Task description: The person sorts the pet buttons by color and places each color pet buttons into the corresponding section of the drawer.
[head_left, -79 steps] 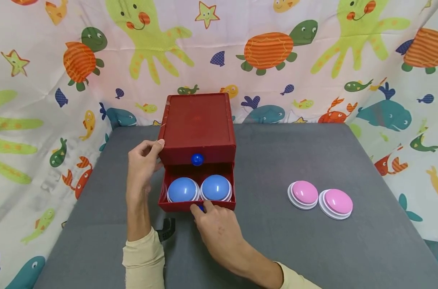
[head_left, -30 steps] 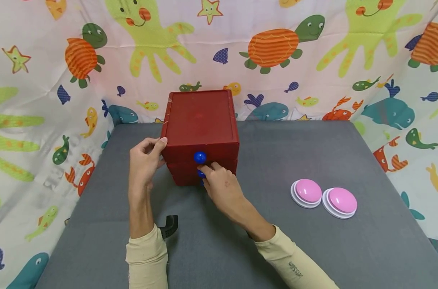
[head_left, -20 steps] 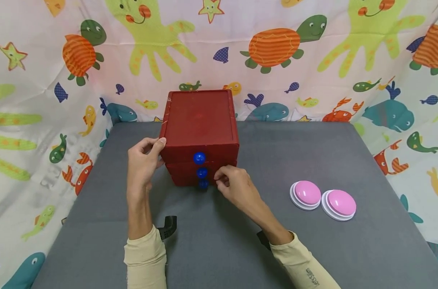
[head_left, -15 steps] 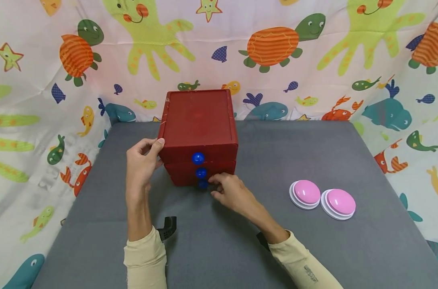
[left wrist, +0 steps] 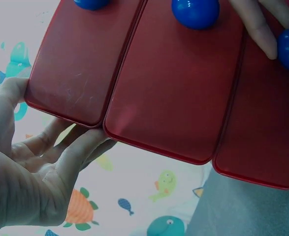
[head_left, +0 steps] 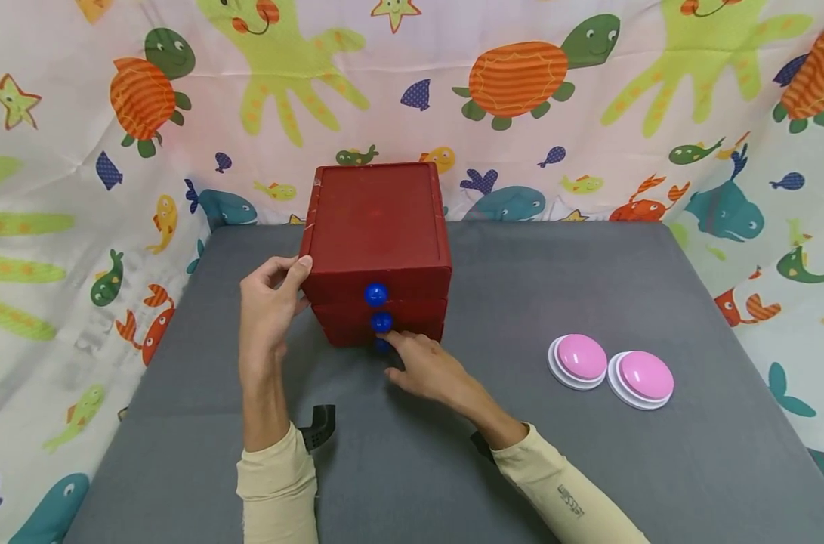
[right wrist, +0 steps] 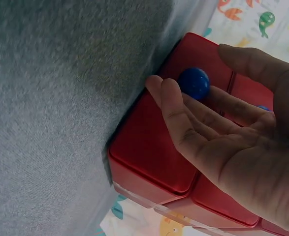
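Observation:
In the head view a red drawer box (head_left: 374, 215) stands on the grey table, its drawers closed. Three blue knobs run down its front: a top knob (head_left: 376, 294), a middle knob (head_left: 381, 322) and a bottom knob (head_left: 382, 344). My left hand (head_left: 265, 306) grips the box's front left corner, thumb on the front edge and fingers along the side. At the bottom knob (right wrist: 193, 82) is my right hand (head_left: 428, 370), with its fingers extended right beside the knob and its thumb held apart, as the right wrist view shows.
To the right on the table (head_left: 520, 468) sit two pink domes on white bases, a nearer-left pink dome (head_left: 581, 357) and another pink dome (head_left: 646, 375) beside it. A patterned sea-animal curtain (head_left: 398, 128) stands behind and along both sides.
An open drawer holding two blue domes on white bases has been pushed in. My right hand let go of the middle knob, drew back right, then came in to the bottom knob. The left hand stayed.

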`<state>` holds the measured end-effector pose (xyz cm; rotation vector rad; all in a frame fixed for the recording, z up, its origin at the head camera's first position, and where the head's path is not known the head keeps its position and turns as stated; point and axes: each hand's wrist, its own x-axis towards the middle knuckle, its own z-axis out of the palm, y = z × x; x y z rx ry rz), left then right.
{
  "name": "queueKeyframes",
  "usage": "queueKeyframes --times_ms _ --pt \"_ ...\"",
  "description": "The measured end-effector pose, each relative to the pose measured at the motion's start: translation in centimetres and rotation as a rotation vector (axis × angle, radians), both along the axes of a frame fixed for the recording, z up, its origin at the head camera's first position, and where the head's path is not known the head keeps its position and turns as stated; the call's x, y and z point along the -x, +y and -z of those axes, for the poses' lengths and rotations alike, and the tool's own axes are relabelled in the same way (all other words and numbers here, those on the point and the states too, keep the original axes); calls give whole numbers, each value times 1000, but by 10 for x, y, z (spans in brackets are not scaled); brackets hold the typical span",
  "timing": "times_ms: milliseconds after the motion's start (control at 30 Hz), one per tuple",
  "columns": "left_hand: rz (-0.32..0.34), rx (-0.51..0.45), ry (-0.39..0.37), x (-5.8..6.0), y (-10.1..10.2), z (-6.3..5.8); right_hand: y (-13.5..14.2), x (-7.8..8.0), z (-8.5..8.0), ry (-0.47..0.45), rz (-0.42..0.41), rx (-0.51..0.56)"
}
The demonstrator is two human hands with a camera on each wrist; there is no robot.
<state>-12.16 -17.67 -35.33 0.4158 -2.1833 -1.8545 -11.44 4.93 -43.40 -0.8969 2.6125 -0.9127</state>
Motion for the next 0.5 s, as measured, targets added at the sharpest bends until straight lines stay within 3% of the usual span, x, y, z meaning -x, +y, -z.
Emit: queueKeyframes --times_ms 300,500 --pt "20 10 -26 -1 -2 -1 -1 -2 -4 -17 6 -27" --pt "19 -11 -10 -2 -3 -2 2 -15 -8 -30 -10 -52"
